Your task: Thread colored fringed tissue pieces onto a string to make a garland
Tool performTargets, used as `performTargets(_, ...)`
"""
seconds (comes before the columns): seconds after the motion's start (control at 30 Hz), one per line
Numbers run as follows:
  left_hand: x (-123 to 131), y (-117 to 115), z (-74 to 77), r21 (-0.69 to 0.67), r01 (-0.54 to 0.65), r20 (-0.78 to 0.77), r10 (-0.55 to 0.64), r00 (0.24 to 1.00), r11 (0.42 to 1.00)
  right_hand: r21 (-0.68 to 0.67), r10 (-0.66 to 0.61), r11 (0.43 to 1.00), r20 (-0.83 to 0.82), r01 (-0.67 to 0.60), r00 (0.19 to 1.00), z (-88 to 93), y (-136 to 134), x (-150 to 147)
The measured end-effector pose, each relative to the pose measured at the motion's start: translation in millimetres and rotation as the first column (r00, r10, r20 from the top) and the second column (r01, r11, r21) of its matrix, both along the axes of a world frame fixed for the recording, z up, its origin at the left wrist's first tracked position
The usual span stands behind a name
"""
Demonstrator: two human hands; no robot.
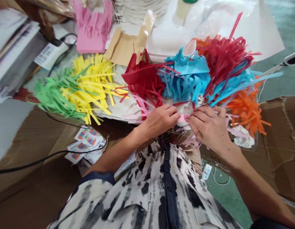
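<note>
Between my two hands stretches a pink tissue-paper tassel (183, 117), its cut strips fanning out to both sides. My left hand (162, 119) pinches it from the left. From the right, my right hand (208, 124) grips it with curled fingers. Just beyond the hands lie red fringed tissue (147, 79) and blue fringed tissue (185, 74). Further right, crimson fringe (228, 60) and orange fringe (248, 108) are heaped. Yellow fringe (95, 86) and green fringe (58, 92) lie to the left.
Pink fringed sheets (91, 35) and a brown paper piece (123, 47) lie at the back, beside a white plastic tray (170, 41). Printed packets (89, 138) sit in a box below left. A black cable (49, 158) crosses at the left; cardboard (278, 136) stands at the right.
</note>
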State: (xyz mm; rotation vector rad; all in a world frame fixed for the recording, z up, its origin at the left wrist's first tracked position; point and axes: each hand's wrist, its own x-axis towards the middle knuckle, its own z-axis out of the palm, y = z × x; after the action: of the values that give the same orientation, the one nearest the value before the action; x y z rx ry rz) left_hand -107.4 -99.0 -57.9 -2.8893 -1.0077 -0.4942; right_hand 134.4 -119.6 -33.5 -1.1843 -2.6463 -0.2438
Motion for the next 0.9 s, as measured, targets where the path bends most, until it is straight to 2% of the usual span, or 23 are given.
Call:
performTargets(0.17,-4.0,7.2,0.5,-0.029,0.06,-0.06,-0.062,0.996,0.998,-0.027,-0.01,1.0,0.002,0.01,1.0,-1.7,0.7,1.3)
performTargets(0.43,-0.4,4.2,-3.2,0.003,0.015,-0.013,-0.015,1.0,1.0,-0.02,-0.023,1.0,-0.012,0.023,1.0,-8.6,1.2,1.9)
performTargets(0.6,-4.3,-2.3,-3.7,-0.012,-0.109,-0.013,0.109,0.994,0.994,-0.147,-0.106,0.984,0.003,0.105,0.994,-7.8,2.6,4.7)
performTargets(0.73,-14.0,-3.2,3.0,-0.151,-0.257,0.048,0.266,0.963,0.955,-0.154,-0.167,0.975,-0.031,0.16,0.985,-7.7,4.2,7.2)
performTargets(0.9,-22.7,0.0,10.3,-0.281,-0.303,0.054,0.331,0.942,0.911,-0.206,-0.251,0.948,-0.008,0.244,0.968,-8.9,7.7,7.1)
